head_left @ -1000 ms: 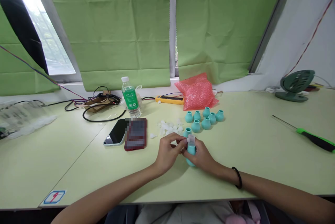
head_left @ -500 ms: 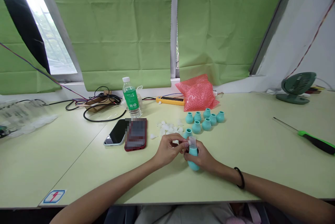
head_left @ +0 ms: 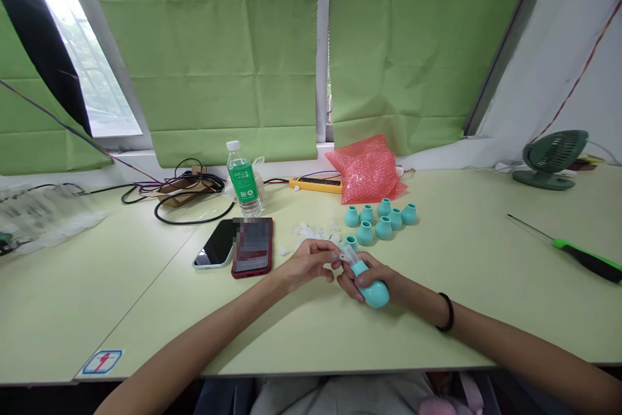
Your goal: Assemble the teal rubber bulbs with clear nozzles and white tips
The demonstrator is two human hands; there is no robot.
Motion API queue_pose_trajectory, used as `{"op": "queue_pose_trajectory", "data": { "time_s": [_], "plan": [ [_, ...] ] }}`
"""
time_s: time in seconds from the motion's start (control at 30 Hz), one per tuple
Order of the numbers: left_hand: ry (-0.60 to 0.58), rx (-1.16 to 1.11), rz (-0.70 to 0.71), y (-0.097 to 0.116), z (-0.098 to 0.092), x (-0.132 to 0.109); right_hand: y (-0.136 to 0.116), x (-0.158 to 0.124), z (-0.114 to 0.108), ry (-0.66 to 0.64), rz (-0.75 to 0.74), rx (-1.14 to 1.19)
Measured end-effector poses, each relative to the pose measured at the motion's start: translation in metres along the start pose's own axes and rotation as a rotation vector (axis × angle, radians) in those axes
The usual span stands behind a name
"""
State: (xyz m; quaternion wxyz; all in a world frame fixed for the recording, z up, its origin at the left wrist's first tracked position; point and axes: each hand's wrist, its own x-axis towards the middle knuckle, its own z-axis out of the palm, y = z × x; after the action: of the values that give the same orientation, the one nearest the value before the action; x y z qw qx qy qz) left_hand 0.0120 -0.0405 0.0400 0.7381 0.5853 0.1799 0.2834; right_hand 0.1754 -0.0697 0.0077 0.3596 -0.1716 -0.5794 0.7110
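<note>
Just right of the red phone point(head_left: 251, 246), the right hand point(head_left: 376, 272) wraps tight round a blue bulb point(head_left: 376, 295), now tipped sideways, not upright like before; the left hand point(head_left: 308, 263) pinches the clear tip point(head_left: 348, 253) at its neck

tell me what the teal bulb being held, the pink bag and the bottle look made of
Bulb: probably soft rubber or silicone; matte and rounded, with no sharp glare.
Its tip: clear plastic, see-through.
Bag: pink bubble wrap, likely thin plastic film; dimpled and glossy.
Bottle: clear plastic, with a white cap and green label.
</note>
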Motion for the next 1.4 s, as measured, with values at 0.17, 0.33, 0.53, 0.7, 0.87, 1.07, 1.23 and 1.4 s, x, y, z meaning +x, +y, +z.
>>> {"op": "queue_pose_trajectory", "data": {
  "time_s": [0.17, 0.33, 0.53, 0.7, 0.87, 1.07, 1.23, 1.4],
  "plan": [
    [-0.078, -0.099, -0.054, 0.003, -0.011, 0.001, -0.003, 0.0, -0.003, -0.072, 0.006, 0.233],
    [0.251, 0.297, 0.13, 0.0, -0.024, 0.009, -0.005, -0.003, 0.0, -0.049, 0.046, 0.166],
    [0.554, 0.619, 0.226, -0.014, -0.049, 0.019, -0.007, -0.004, 0.012, 0.015, 0.182, 0.106],
    [0.602, 0.662, 0.274, -0.009, -0.037, 0.012, -0.008, 0.001, 0.014, 0.146, 0.206, -0.116],
    [0.35, 1.0, 0.265, -0.008, 0.002, -0.004, -0.005, 0.001, 0.02, 0.26, 0.259, -0.529],
    [0.105, 0.997, 0.133, -0.013, 0.022, -0.009, 0.002, -0.006, 0.03, 0.202, 0.158, -0.743],
    [0.029, 0.713, 0.04, -0.014, 0.019, -0.006, 0.004, -0.009, 0.031, 0.215, 0.18, -0.869],
    [0.046, 0.395, -0.077, -0.014, 0.01, -0.001, 0.0, -0.011, 0.036, 0.122, -0.088, -1.176]
  ]
}}
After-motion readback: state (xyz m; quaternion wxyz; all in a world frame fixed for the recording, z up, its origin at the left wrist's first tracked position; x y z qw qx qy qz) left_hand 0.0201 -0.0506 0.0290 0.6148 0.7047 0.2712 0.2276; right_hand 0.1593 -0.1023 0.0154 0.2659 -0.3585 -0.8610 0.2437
